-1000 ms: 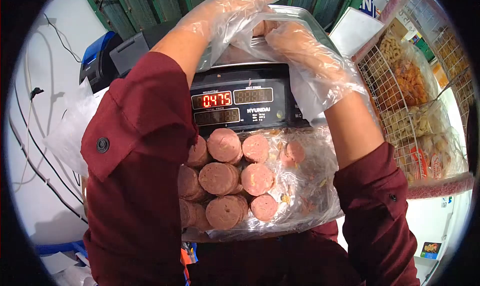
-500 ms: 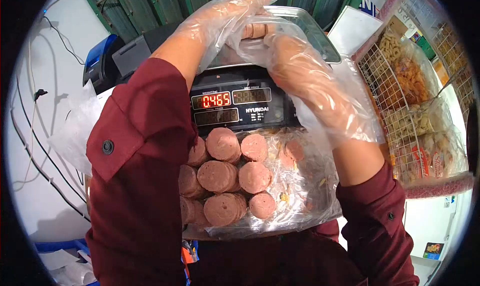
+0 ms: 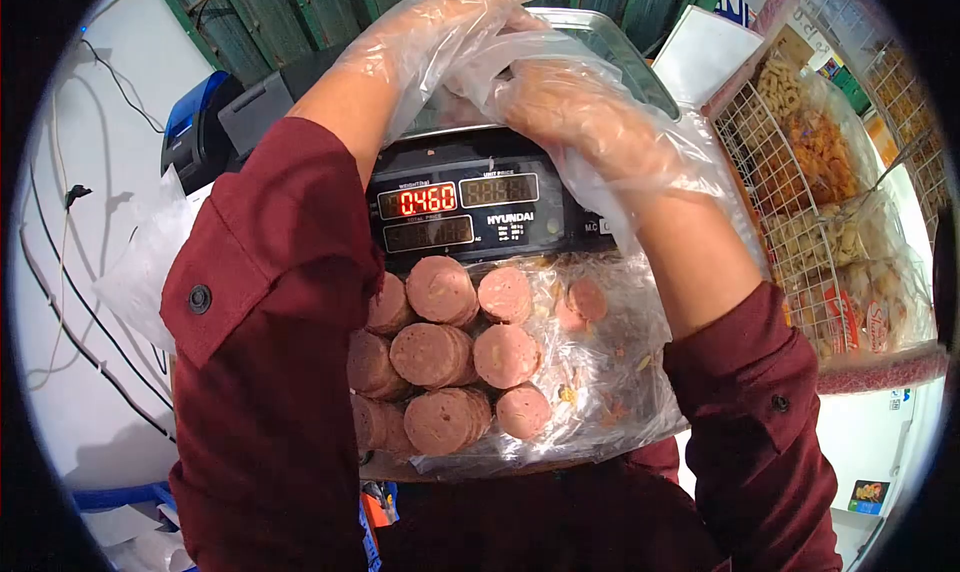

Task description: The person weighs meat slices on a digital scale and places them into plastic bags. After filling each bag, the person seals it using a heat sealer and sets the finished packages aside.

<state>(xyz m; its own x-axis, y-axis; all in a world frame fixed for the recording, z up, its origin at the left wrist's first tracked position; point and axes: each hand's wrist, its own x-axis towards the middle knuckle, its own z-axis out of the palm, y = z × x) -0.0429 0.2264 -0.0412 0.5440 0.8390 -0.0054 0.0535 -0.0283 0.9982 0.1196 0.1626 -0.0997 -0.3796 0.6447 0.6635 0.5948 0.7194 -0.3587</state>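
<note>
Both hands wear clear plastic gloves and meet over the metal tray (image 3: pixel 655 90) of the scale. My left hand (image 3: pixel 450 27) arches over the tray's left part, fingers stretched to the right. My right hand (image 3: pixel 565 102) is bent inward beside it, its fingertips hidden behind plastic and the other hand; what it holds, if anything, cannot be seen. Below them the black scale (image 3: pixel 510 237) shows 0.460 in red digits. Nearer me, stacks of round pink meat slices (image 3: pixel 432 354) stand in rows on a plastic sheet (image 3: pixel 640 372), with a few loose slices (image 3: pixel 586 300) to their right.
A wire basket (image 3: pixel 775 217) with bagged snacks (image 3: pixel 825 162) stands at the right. At the back left is a blue and black device (image 3: pixel 195 122). Cables hang along the white wall (image 3: pixel 110 222) at the left. A blue bin (image 3: pixel 120 494) with papers is at the lower left.
My right hand has moved left, closer to my left hand, and the slices seen between the hands are now covered. The display went from 0.465 to 0.460.
</note>
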